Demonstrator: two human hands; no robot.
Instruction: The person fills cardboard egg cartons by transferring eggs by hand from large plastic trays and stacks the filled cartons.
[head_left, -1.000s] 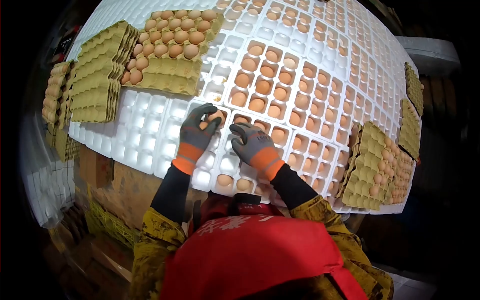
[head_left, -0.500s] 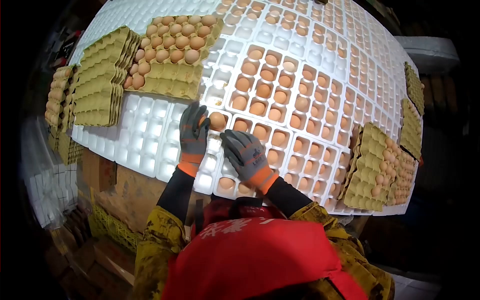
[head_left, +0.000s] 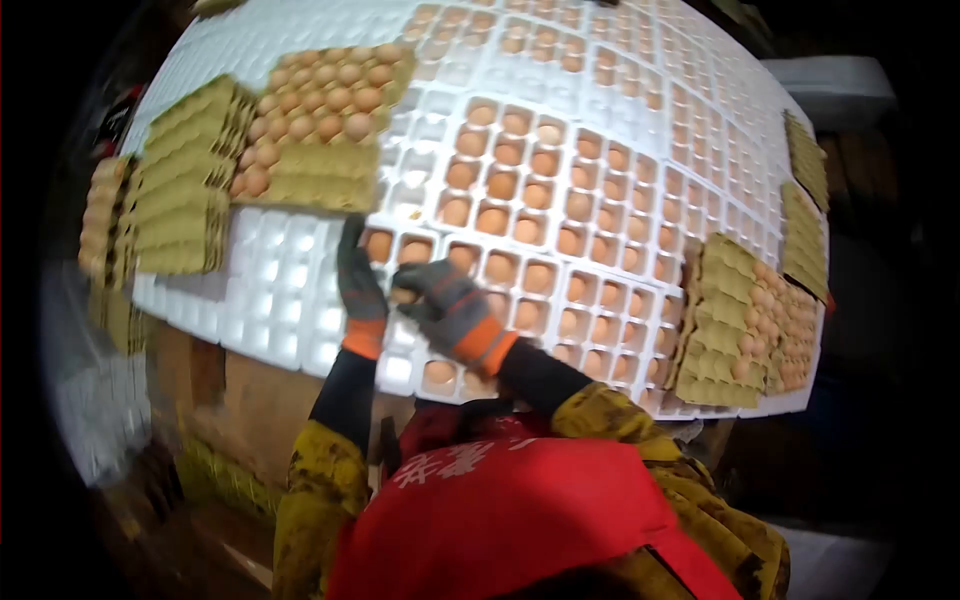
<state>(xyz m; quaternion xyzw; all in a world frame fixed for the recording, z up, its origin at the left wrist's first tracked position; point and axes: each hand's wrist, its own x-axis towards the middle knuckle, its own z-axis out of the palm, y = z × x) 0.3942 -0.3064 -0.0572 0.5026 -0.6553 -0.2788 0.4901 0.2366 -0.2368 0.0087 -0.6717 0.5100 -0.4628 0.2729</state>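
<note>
Head camera: both gloved hands work near the middle of the frame, over a white tray [head_left: 398, 342] with square cells, part of it filled with brown eggs. The left hand [head_left: 361, 287] is seen nearly edge-on, its fingers close together and pointing toward the top of the frame, just beside an egg [head_left: 379, 246] seated in a cell; whether its palm side holds anything cannot be told. The right hand [head_left: 446, 306], blurred, bends its fingers narrowly over another egg [head_left: 404, 294], left of the knuckles; the fingertips are at that egg, but whether they grip it cannot be made out. Lower in the frame, one more egg [head_left: 440, 372] sits in a cell near the tray's bottom edge. Above the right hand, a filled tray [head_left: 483, 234] carries rows of eggs, and more white trays spread to the upper right. In the upper left, a pulp carton [head_left: 322, 178] holds eggs in most of its cups, its lower strip bare, beside a stack of pulp cartons [head_left: 183, 190]. At the right, another pulp carton [head_left: 715, 325] lies near further eggs. A red apron [head_left: 510, 510] fills the bottom centre, between mottled yellow sleeves [head_left: 325, 475].
</note>
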